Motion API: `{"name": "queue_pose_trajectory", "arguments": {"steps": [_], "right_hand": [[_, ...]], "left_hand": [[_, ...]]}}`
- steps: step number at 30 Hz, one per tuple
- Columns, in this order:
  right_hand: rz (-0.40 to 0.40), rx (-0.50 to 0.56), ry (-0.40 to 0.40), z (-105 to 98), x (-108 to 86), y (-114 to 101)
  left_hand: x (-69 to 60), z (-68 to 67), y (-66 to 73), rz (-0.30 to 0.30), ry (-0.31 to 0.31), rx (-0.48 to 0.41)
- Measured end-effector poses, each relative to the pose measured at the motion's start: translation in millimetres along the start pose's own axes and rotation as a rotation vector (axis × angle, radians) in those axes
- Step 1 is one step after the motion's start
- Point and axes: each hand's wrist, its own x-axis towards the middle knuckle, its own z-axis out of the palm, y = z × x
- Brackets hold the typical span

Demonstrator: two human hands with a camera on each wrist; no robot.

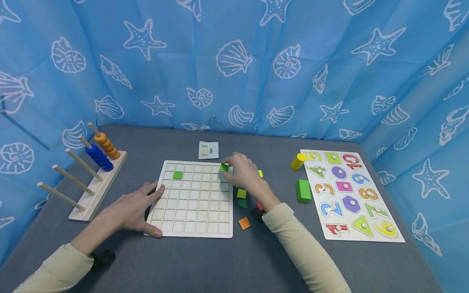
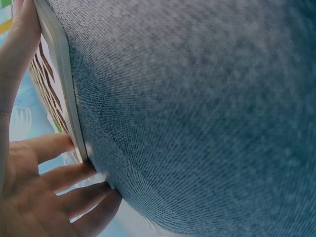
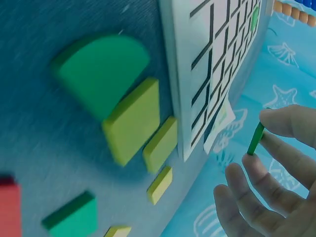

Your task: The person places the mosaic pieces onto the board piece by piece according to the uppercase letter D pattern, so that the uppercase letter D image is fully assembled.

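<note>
A white gridded board (image 1: 194, 205) lies on the grey table. My left hand (image 1: 133, 207) rests at its left side, thumb at the near corner, fingers extended along the edge in the left wrist view. Over the board's far right corner, my right hand (image 1: 243, 173) pinches a small green square tile (image 3: 256, 138) between thumb and fingers. Another green square tile (image 1: 178, 175) sits in a cell at the upper left. Right of the board are a yellow-green tile (image 1: 241, 193), a dark green quarter-circle piece (image 3: 101, 71), an orange tile (image 1: 244, 223) and a red piece (image 3: 9, 210).
Behind the board lies a small pattern card (image 1: 208, 150). A wooden peg stand (image 1: 99, 185) with blue and orange beads is at left. At right are a yellow cylinder (image 1: 298, 161), a green block (image 1: 303, 191) and a number puzzle board (image 1: 342, 197). A blue curtain (image 1: 234, 93) hangs behind.
</note>
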Motion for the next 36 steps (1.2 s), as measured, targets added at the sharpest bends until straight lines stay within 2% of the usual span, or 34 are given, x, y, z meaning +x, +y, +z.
{"name": "queue_pose_trajectory", "arguments": {"steps": [10,14,25,36], "right_hand": [[-0.069,0.039,-0.028,18.5,16.0,-20.3],[-0.1,0.018,-0.043,27.0,22.4,-30.4],[-0.119,-0.044,-0.099,50.4,34.4,-59.1],[-0.107,-0.094,-0.111,61.9,42.1,-69.1]], "left_hand": [[-0.9,-0.5,-0.5,-0.009,-0.001,0.01],[-1.0,0.1,-0.9,-0.011,0.002,0.011],[-1.4,0.1,-0.4,-0.022,-0.019,0.001],[0.3,0.3,-0.3,0.004,-0.001,0.002]]}}
